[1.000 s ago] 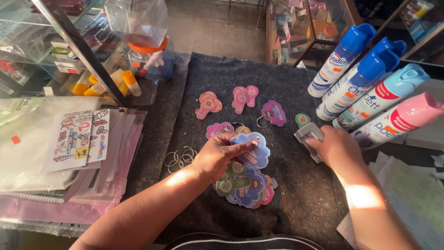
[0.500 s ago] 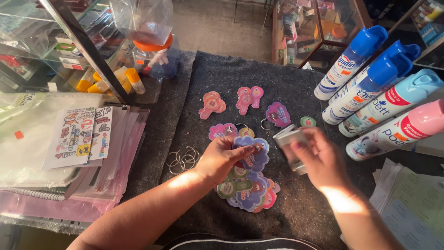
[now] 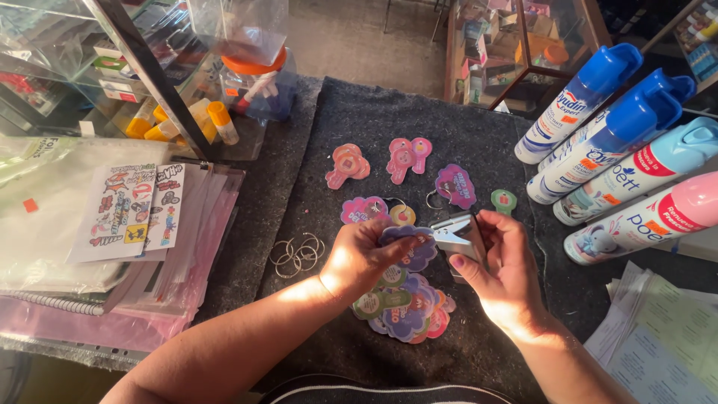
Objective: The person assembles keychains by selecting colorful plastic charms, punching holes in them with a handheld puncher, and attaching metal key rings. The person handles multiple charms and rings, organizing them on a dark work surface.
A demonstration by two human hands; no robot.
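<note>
My left hand [image 3: 364,258] pinches a blue flower-shaped card tag [image 3: 410,238] above a heap of colourful card tags [image 3: 407,314] on a dark felt mat [image 3: 389,127]. My right hand [image 3: 502,262] grips a small silver hole punch [image 3: 458,236], whose jaws meet the edge of the held tag. Further up the mat lie separate tags: pink ones [image 3: 347,164] [image 3: 408,155], a purple one [image 3: 456,185] and a small green one [image 3: 503,200]. Several loose metal rings [image 3: 297,252] lie just left of my left hand.
Several spray cans with blue and pink caps [image 3: 624,161] lie at the right. Sticker sheets [image 3: 133,209] rest on plastic sleeves and a pink folder at the left. A glass display case [image 3: 112,75] with small bottles stands at back left. Papers [image 3: 662,337] lie at lower right.
My right hand has brought the hole punch leftward from the mat's right side to the tag. My left hand has lifted the blue flower tag off the heap to meet it.
</note>
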